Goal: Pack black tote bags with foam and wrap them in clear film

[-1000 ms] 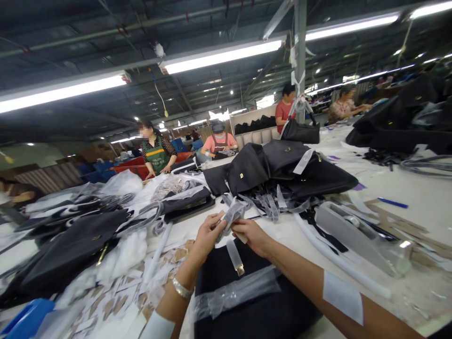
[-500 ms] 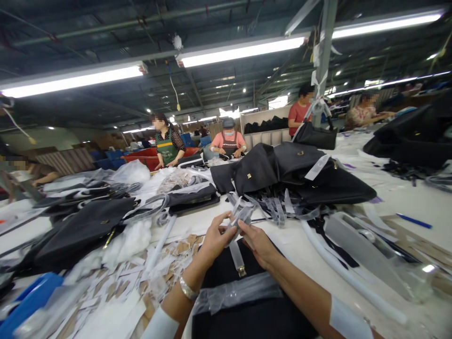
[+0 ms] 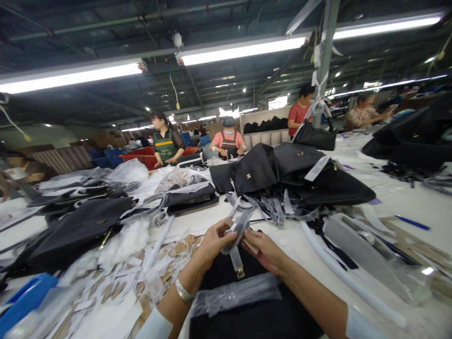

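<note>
In the middle of the view, my left hand and my right hand are both closed on a strap wrapped in clear plastic. The fingers pinch it from either side. A black bag lies flat beneath my forearms, partly hidden by them. Across that bag runs a band of clear plastic film. Just below my hands, a pale strip with a gold clasp rests on the bag.
Black bags are heaped beyond my hands, more at the left. Paper scraps cover the left front beside a blue object. At right lie a clear tape dispenser and blue pen. Several co-workers sit or stand behind.
My right hand has shifted slightly down and right along the wrapped strap, and more of the strap shows between my hands. My left hand keeps its hold, a little lower.
</note>
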{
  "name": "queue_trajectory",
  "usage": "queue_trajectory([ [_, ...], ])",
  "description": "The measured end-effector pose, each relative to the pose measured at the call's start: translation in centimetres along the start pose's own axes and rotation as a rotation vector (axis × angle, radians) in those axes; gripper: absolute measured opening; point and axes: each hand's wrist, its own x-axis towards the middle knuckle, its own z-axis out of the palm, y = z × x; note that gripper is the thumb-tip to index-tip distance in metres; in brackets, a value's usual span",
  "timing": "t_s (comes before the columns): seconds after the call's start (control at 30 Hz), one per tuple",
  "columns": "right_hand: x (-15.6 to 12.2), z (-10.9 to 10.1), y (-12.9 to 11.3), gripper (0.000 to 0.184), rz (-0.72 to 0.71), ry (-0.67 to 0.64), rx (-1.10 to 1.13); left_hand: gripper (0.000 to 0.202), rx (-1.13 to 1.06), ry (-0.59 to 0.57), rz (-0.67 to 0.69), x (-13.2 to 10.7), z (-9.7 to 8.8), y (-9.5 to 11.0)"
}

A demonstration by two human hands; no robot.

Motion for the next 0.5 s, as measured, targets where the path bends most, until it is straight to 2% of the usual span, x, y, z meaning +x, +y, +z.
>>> queue_trajectory([
  [0.1, -0.4, -0.5, 0.2, 0.033, 0.025, -0.031, 0.014, 0.094, -0.016, 0.105, -0.056, 0.1, 0.1, -0.3],
  [0.17, -0.4, -0.5, 0.4, 0.035, 0.025, -0.022, 0.004, 0.097, 0.018, 0.184, -0.044, 0.1, 0.3, -0.6],
  [0.23, -0.3, -0.4, 0.5, 0.038, 0.009, -0.019, -0.004, 0.083, 0.089, 0.243, 0.006, 0.1, 0.5, -0.9],
  [0.37, 0.1, -0.1, 0.7, 0.041, -0.049, -0.038, -0.034, 0.045, 0.184, 0.257, 0.062, 0.0, 0.7, -1.5],
  [0.5, 0.5, -0.2, 1.0, 0.035, -0.082, -0.028, -0.039, 0.041, 0.173, 0.243, 0.062, 0.0, 0.7, -1.7],
])
